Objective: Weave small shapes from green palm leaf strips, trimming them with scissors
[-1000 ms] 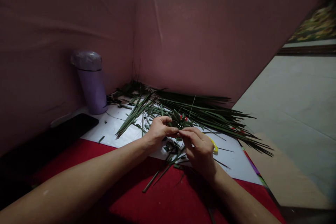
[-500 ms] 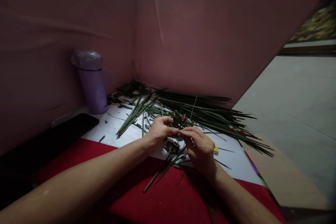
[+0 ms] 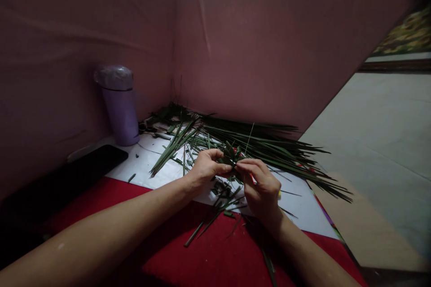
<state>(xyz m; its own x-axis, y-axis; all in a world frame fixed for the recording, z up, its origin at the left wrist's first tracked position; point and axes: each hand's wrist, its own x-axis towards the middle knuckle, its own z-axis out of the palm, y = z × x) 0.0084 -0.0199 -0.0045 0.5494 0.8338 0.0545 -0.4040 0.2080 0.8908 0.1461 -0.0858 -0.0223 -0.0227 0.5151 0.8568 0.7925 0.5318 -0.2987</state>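
Between my hands is a small dark green folded leaf piece (image 3: 230, 153) with leaf-like points sticking up. My left hand (image 3: 206, 169) is closed on it from the left, thumb and fingers pinching its base. From the right, my right hand (image 3: 261, 184) pinches at the base of the same piece; what exactly lies between its fingertips is too small to tell. Something red shows just behind the leaf piece, and a bit of yellow peeks out beside the right hand. Cut leaf scraps (image 3: 220, 188) lie below the hands on the white sheet (image 3: 303, 206).
A bundle of long green leaf strips (image 3: 269, 141) stretches behind the hands to the right. A shorter bunch (image 3: 173, 150) lies to the left. A purple tumbler (image 3: 120, 114) and a black phone (image 3: 101, 163) are at the left. Red cloth (image 3: 208, 255) covers the front; pink panels (image 3: 242, 45) stand behind.
My right hand has shifted slightly to the right, its fingers still pinched near the leaf piece's base. My left hand stays on the piece. The yellow thing is now more hidden.
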